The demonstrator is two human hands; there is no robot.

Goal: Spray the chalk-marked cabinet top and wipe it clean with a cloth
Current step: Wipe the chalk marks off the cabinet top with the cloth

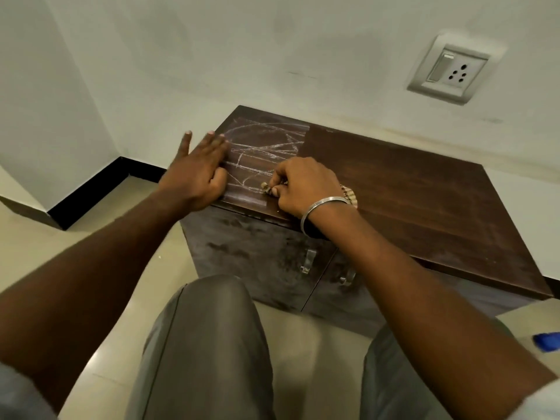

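Flat on cabinet top point(409, 183): left hand point(197, 174), fingers point(212, 144) straight; right hand point(303, 186) pinches stub point(265, 187) (on chalk marks point(266, 145)).

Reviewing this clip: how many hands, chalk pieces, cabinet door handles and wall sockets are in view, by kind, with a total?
Hands: 2, left hand and right hand
Chalk piece: 1
Door handles: 2
Wall socket: 1
Total: 6

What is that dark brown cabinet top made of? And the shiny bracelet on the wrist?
Dark brown cabinet top: looks like wood or wood-look laminate, smooth, with grain streaks. Thin silver bangle: probably metal, polished, catching bright glints.
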